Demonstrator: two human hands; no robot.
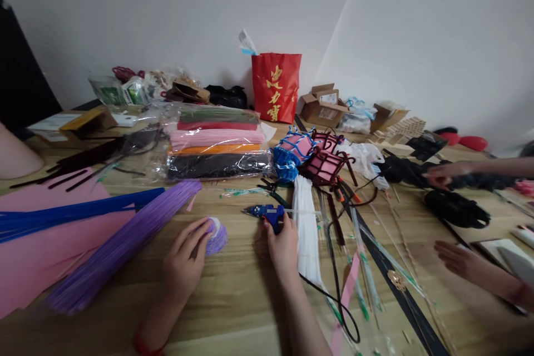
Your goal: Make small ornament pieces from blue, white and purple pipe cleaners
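Observation:
My left hand is closed around the left side of a small round purple and white piece, just above the wooden table. A red band circles the left wrist. To its right, my right hand grips the handle of a blue glue gun, whose nozzle points left. A clear glue stick sticks out of the gun's back, over a bundle of white pipe cleaners. A bundle of purple pipe cleaners lies left of my left hand.
Packed coloured pipe cleaners, a red bag and pink lantern-like pieces stand behind. Blue strips lie on pink sheets at left. Another person's hands are at right, near black bundles. A black cord loops at front.

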